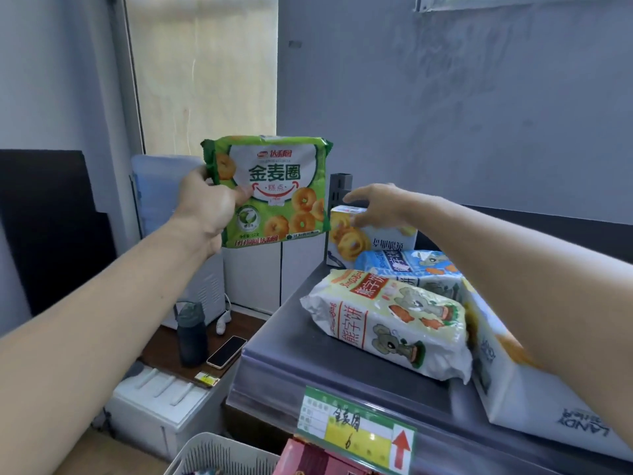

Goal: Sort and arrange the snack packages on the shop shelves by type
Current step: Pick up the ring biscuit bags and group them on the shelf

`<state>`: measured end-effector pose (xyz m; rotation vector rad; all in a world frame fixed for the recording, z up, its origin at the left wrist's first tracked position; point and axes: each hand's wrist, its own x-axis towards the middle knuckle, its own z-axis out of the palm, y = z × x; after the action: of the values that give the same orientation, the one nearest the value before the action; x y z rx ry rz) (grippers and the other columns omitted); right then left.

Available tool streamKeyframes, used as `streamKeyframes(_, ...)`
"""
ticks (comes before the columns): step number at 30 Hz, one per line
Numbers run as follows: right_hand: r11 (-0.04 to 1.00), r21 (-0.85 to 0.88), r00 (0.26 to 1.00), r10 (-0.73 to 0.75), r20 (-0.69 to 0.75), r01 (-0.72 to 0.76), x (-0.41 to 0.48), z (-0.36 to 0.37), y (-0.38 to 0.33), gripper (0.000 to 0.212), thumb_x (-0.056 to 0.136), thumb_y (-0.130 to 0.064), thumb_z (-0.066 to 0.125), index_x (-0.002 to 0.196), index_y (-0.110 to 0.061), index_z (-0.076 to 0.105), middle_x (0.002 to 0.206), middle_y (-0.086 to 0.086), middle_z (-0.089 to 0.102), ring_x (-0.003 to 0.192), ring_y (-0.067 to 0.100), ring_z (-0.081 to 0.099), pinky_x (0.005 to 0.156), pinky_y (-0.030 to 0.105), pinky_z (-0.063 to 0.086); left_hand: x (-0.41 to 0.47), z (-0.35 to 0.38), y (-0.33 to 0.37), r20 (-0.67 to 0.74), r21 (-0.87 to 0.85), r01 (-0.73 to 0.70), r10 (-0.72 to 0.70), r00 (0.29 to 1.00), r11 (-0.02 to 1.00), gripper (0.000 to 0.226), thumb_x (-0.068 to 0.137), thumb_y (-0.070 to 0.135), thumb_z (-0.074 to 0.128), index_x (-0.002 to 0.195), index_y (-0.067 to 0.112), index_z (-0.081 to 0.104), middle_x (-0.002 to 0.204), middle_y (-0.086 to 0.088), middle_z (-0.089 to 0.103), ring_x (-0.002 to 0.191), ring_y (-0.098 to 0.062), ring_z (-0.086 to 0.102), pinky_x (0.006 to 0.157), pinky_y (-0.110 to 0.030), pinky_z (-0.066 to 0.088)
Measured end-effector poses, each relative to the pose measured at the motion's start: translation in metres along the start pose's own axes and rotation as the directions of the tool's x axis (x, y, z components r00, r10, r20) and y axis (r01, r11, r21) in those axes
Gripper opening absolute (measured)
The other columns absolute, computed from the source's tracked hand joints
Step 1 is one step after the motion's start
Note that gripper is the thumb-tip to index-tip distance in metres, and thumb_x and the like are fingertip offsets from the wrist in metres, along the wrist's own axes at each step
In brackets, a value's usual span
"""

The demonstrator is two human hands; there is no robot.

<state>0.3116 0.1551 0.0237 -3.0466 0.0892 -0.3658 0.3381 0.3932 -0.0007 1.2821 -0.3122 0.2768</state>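
Note:
My left hand [209,207] grips a green ring-cake package [274,190] by its left edge and holds it upright in the air, left of the top shelf [291,341]. My right hand [380,207] hovers with fingers spread over a white-and-blue cookie box [359,238] at the shelf's back; whether it touches the box I cannot tell. In front of the box lie a blue bear-biscuit bag [407,265] and a cream bear-biscuit bag [394,323]. A large white package [524,389] lies on the right, partly under my forearm.
A green price label [356,437] with a red arrow hangs on the shelf's front edge. Below left, a dark bottle [191,334] and a phone [226,351] sit on a wooden top. A white basket [219,454] stands at the bottom. A water dispenser [161,190] stands behind.

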Motion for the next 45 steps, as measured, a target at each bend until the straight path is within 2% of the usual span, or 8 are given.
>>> streamKeyframes(5,0.969,-0.234,0.995,-0.064,0.071,0.079,0.019,0.018,-0.014,0.052,0.094,-0.030,0.044,0.138,-0.054,0.029,0.154,-0.010,0.021,0.138,0.029,0.015,0.106,0.050,0.024,0.006,-0.010,-0.001,-0.010,0.017,-0.008,0.008,1.000,1.000,0.027,0.081,-0.004,0.066,0.089,0.019,0.056,0.088,0.004,0.066,0.074,-0.012,0.066,0.052,-0.025,0.052)
streamKeyframes(9,0.891,-0.424,0.983,-0.106,0.153,0.162,0.029,0.023,-0.014,0.053,0.095,-0.022,0.042,0.139,-0.048,0.030,0.156,-0.013,0.013,0.142,0.034,0.003,0.108,0.055,0.019,0.008,-0.011,-0.004,-0.011,0.018,-0.028,0.028,1.000,0.999,0.029,0.082,-0.006,0.065,0.083,0.021,0.055,0.086,0.004,0.065,0.068,-0.010,0.064,0.043,-0.019,0.051)
streamKeyframes(13,0.882,-0.455,0.988,-0.058,0.145,0.119,0.031,0.017,-0.004,0.029,0.091,-0.029,0.047,0.117,-0.039,0.055,0.139,-0.004,0.043,0.136,0.032,0.017,0.102,0.051,0.029,0.013,-0.010,-0.009,-0.002,0.025,-0.031,0.031,1.000,0.999,0.027,0.082,-0.005,0.065,0.086,0.020,0.054,0.086,0.004,0.065,0.069,-0.009,0.064,0.044,-0.019,0.051)
streamKeyframes(17,0.896,-0.445,0.985,0.061,0.160,0.017,0.018,0.006,0.023,0.013,0.091,-0.037,0.043,0.096,-0.041,0.055,0.120,-0.002,0.051,0.122,0.030,0.031,0.099,0.050,0.034,0.020,0.006,-0.020,0.036,0.020,0.009,-0.009,0.999,1.000,0.024,0.083,-0.003,0.064,0.095,0.016,0.056,0.083,0.005,0.066,0.069,-0.010,0.065,0.048,-0.022,0.052)
streamKeyframes(22,0.875,-0.483,0.981,0.121,0.151,-0.034,-0.001,-0.001,0.048,0.028,0.092,-0.028,0.038,0.110,-0.027,0.058,0.115,0.000,0.053,0.117,0.028,0.032,0.100,0.047,0.033,0.025,0.045,-0.040,0.129,0.012,0.062,-0.063,0.990,0.998,0.029,0.083,-0.003,0.065,0.105,0.012,0.055,0.086,0.001,0.067,0.075,-0.018,0.067,0.060,-0.031,0.053)
streamKeyframes(29,0.869,-0.491,0.968,0.176,0.179,-0.067,-0.030,-0.012,0.080,0.030,0.093,-0.024,0.036,0.104,-0.032,0.062,0.110,-0.006,0.057,0.111,0.025,0.032,0.098,0.047,0.033,0.029,0.095,-0.069,0.216,0.052,0.099,-0.108,0.970,0.994,0.028,0.085,0.002,0.065,0.106,0.014,0.050,0.085,0.003,0.063,0.067,-0.012,0.064,0.039,-0.019,0.049)
streamKeyframes(41,0.909,-0.407,0.983,0.148,0.108,-0.092,-0.050,-0.028,0.091,0.032,0.091,-0.016,0.040,0.075,-0.038,0.057,0.081,-0.017,0.046,0.110,0.024,0.032,0.099,0.045,0.031,0.017,0.135,-0.096,0.486,0.184,0.198,-0.265,0.833,0.963,0.032,0.088,0.001,0.060,0.116,0.010,0.049,0.110,-0.012,0.064,0.096,-0.030,0.064,0.077,-0.043,0.053)
streamKeyframes(45,0.899,-0.416,0.972,0.202,0.121,-0.135,-0.049,-0.019,0.089,0.032,0.089,-0.040,0.044,0.061,-0.026,0.051,0.082,-0.007,0.047,0.108,0.026,0.031,0.099,0.048,0.033,0.026,0.133,-0.095,0.497,0.241,0.166,-0.269,0.825,0.956,0.035,0.090,0.000,0.057,0.124,0.008,0.049,0.121,-0.014,0.062,0.104,-0.030,0.061,0.084,-0.042,0.051)
